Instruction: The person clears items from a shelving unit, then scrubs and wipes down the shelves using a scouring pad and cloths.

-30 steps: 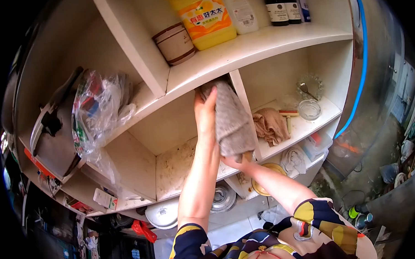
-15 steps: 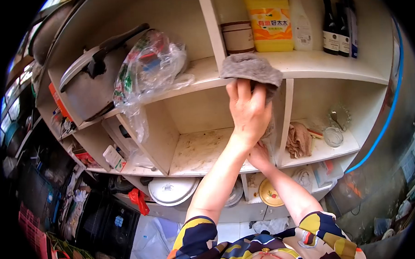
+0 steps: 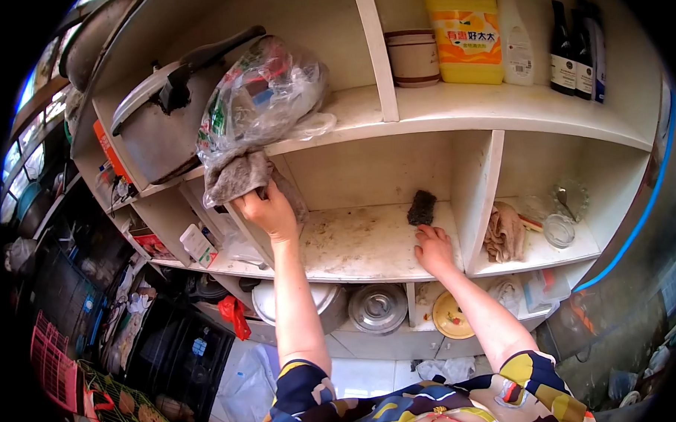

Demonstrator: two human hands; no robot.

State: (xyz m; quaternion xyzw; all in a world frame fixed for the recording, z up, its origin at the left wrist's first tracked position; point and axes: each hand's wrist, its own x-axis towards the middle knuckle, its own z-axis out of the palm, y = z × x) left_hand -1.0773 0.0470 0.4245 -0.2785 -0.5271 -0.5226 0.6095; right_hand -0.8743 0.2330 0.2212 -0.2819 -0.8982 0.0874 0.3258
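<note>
My left hand [image 3: 270,217] is closed on a grey-brown cloth [image 3: 238,179], pressed near the front edge of the shelf at the left divider. Just above the cloth, a clear plastic bag [image 3: 274,94] hangs over the upper shelf's edge. My right hand [image 3: 435,251] lies with its fingers spread on the stained middle shelf board [image 3: 354,251], near its right side. Beyond those fingertips a dark scouring pad [image 3: 422,207] rests on the board; whether they touch it I cannot tell.
Overhead stand a pressure cooker [image 3: 157,135], a yellow jug [image 3: 466,39], a spray bottle [image 3: 516,45] and dark bottles [image 3: 563,54]. To the right lie a crumpled brown cloth [image 3: 505,233] and a glass jar [image 3: 559,231]. Below sits a silver pot lid [image 3: 377,308].
My left hand has swept the grey-brown cloth leftward along the shelf edge to the plastic bag. My right hand, earlier partly hidden behind the left arm, now shows beside the scouring pad.
</note>
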